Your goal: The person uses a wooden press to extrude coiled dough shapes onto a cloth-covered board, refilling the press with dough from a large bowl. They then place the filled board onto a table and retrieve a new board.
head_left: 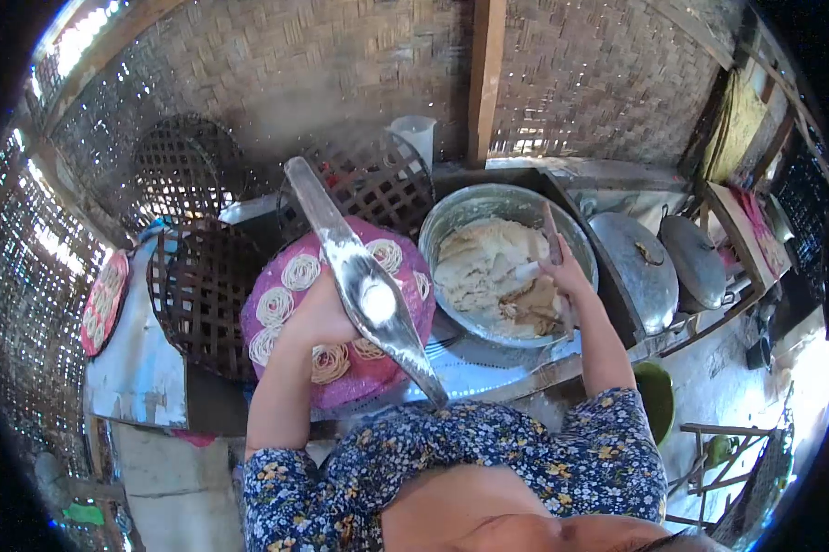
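Observation:
My left hand (320, 313) is wrapped round the underside of a long wooden press piece (341, 248), broad in the middle, where white dough fills a round hollow. Beneath it is a round pink tray (281, 244) carrying several coils of noodle-like dough strands (301, 272), most white and some tan. My right hand (569, 273) grips a wooden bar (552, 230) with a short white-coated peg pointing left. That bar is over a large metal basin (446, 204) of pale dough (488, 244), which has a brownish patch near the front. My right fingers are partly hidden.
Dark woven baskets (207, 304) stand left and behind the tray, with a translucent plastic container (416, 138) at the back. Two lidded metal pots (635, 267) sit right of the basin. Another pink tray of coils (106, 299) is far left.

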A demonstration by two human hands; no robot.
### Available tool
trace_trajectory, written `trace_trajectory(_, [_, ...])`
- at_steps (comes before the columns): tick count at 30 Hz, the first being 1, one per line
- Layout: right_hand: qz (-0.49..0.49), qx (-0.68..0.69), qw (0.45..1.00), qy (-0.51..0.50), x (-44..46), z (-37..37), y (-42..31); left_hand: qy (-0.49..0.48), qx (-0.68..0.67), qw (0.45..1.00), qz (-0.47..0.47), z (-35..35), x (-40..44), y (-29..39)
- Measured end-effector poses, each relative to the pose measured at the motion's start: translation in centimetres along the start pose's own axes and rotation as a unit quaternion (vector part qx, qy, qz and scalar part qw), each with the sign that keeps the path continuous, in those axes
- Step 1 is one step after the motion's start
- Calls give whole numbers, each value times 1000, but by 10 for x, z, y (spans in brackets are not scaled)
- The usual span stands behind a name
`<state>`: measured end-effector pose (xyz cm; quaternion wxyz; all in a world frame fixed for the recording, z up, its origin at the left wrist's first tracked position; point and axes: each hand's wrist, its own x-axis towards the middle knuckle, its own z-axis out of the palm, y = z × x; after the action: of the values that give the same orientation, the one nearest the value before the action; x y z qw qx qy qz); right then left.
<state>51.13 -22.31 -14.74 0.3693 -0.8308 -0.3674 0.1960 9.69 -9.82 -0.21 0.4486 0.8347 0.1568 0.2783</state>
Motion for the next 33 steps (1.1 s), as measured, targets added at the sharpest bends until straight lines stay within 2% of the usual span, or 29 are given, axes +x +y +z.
trace_trajectory(1, [38,54,998,-23,-7,-6,-10,-7,16,999,-28,1,1,0])
trace_trajectory(4, [69,241,964,-89,-28,-25,-43,-12,58,997,-40,5,3,-7])
trace_trajectory(8, [-18,440,868,-228,-70,-31,-92,-61,155,983,-78,22,16,-4])
trace_trajectory(10, [-73,435,863,-248,-98,-25,-129,-79,124,986,-78,37,24,-33])
trace_trajectory(14, [-157,400,856,-286,-122,-14,-164,-119,203,970,-59,45,27,-47])
trace_trajectory(16, [-175,335,891,-253,-125,-13,-173,-122,228,964,-61,45,25,-52])
trace_trajectory(19, [-279,225,914,-188,-126,-11,-181,-101,252,959,-76,44,21,-55])
trace_trajectory(21, [-351,184,907,-139,-133,-7,-184,-61,232,969,-59,44,18,-52])
trace_trajectory(24, [-491,-21,870,-25,-150,-11,-196,-26,189,981,-44,42,14,-35])
trace_trajectory(27, [-538,-48,841,-24,-163,-10,-203,-28,283,957,-53,40,15,-16])
trace_trajectory(29, [-557,-60,828,-24,-167,-9,-205,-50,307,948,-66,40,14,-21])
trace_trajectory(31, [-563,-77,822,-24,-169,-8,-207,-84,311,941,-108,34,18,3])
trace_trajectory(33, [-571,-79,817,-17,-169,-5,-211,-54,323,945,-13,38,25,-30])
